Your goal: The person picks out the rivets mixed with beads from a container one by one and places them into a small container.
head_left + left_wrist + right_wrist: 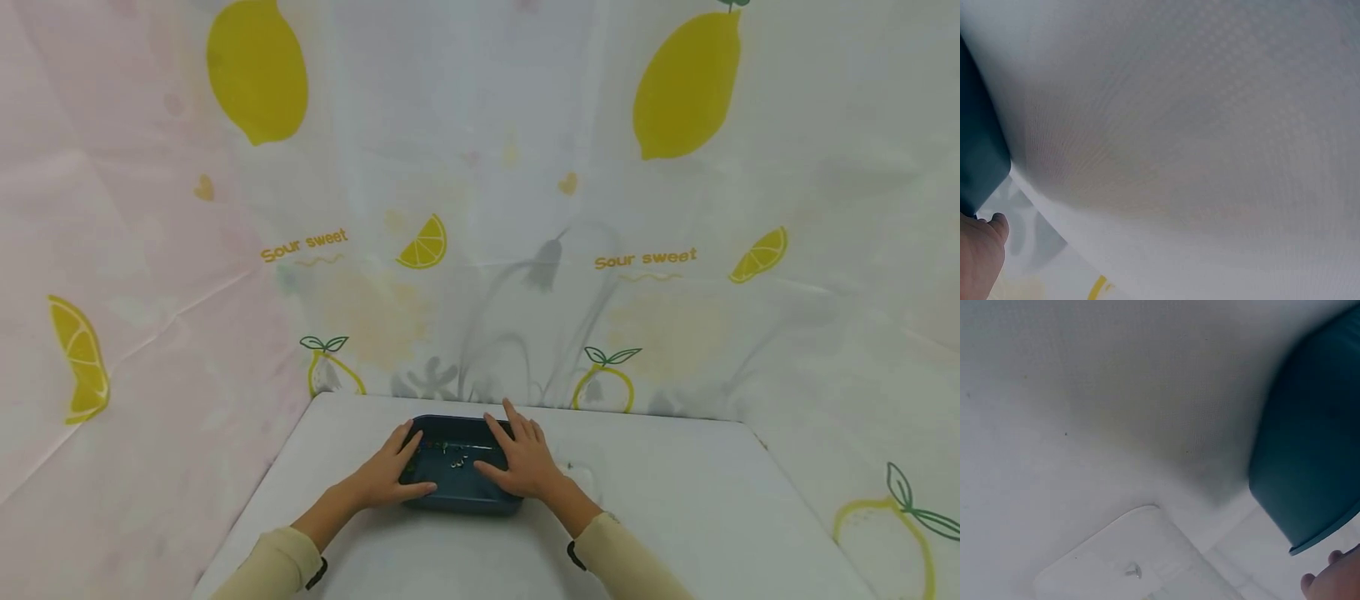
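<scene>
On the white table stands a dark blue tray point(468, 502) with several small pieces scattered inside, among them shiny metal bits point(458, 462). My left hand point(384, 477) lies over the tray's left end, its fingers spread and the thumb reaching over the front corner. Across the right end is my right hand point(527, 458), fingers fanned out and thumb pointing into the tray. The left wrist view catches only the tray's outer wall point(979, 131) and part of the left hand point(982, 256). A larger stretch of that wall shows in the right wrist view, above the right hand's fingertips point(1309, 582).
Right of the tray lies a flat white plate point(1104, 556) bearing a small screw-like metal piece point(1134, 570). A lemon-printed curtain point(480, 208) hangs behind the table point(675, 500) and on both sides.
</scene>
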`<state>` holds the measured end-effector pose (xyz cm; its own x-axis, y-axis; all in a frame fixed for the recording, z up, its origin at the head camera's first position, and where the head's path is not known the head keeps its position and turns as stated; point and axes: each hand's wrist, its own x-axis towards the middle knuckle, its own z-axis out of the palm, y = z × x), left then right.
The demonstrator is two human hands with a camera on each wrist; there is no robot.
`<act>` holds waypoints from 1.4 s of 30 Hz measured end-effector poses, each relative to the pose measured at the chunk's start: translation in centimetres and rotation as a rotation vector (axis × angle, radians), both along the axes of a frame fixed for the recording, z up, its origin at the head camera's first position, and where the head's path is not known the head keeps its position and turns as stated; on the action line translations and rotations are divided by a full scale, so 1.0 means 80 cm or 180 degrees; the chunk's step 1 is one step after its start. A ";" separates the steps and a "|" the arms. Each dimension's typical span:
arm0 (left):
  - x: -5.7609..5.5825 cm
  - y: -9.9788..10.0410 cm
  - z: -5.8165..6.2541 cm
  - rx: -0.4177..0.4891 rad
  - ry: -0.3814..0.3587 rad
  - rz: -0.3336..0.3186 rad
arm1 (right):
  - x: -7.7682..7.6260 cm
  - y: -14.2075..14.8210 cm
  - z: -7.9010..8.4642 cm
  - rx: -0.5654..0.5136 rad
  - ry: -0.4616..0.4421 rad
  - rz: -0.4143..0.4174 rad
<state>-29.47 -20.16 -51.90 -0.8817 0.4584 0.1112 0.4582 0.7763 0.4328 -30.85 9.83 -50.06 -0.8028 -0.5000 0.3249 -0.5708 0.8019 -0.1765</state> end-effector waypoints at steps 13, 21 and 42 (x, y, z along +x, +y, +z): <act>-0.002 0.000 -0.003 0.0042 0.0035 -0.0038 | 0.001 -0.026 0.000 0.0108 -0.0019 -0.0055; 0.002 -0.001 -0.001 -0.0022 -0.0050 -0.0015 | -0.002 -0.041 -0.010 -0.0710 -0.0451 0.0222; -0.004 0.005 -0.005 0.0042 0.0092 -0.0034 | -0.023 -0.048 -0.012 -0.1338 -0.0966 0.0320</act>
<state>-29.75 -19.78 -52.33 -0.8731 0.4662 0.1427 0.4790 0.7656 0.4294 -32.73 5.98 -51.02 -0.8466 -0.4560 0.2743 -0.5146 0.5702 -0.6404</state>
